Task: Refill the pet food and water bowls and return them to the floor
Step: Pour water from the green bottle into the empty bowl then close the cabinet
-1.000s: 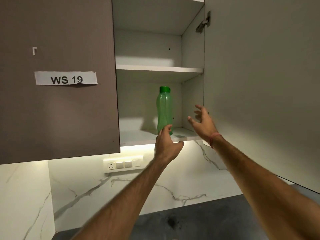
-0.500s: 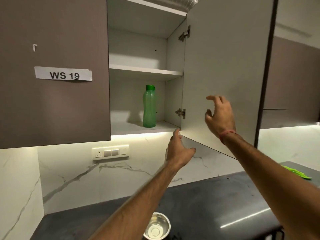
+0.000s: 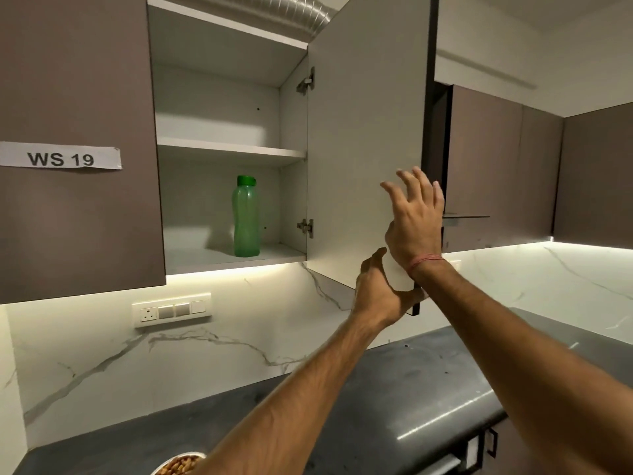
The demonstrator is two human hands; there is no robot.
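The left hand (image 3: 380, 296) grips the open cabinet door's (image 3: 363, 149) lower corner — the right hand (image 3: 414, 221) is spread flat against it. A green water bottle (image 3: 246, 221) stands upright on the lower shelf (image 3: 205, 257).

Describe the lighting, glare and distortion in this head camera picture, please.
Head view: a light strip under the cabinet brightens the marble wall; a bright streak glares on the dark countertop; the green bottle throws a soft shadow to its left; the wide lens bends the open door's edges; focus is fairly sharp.
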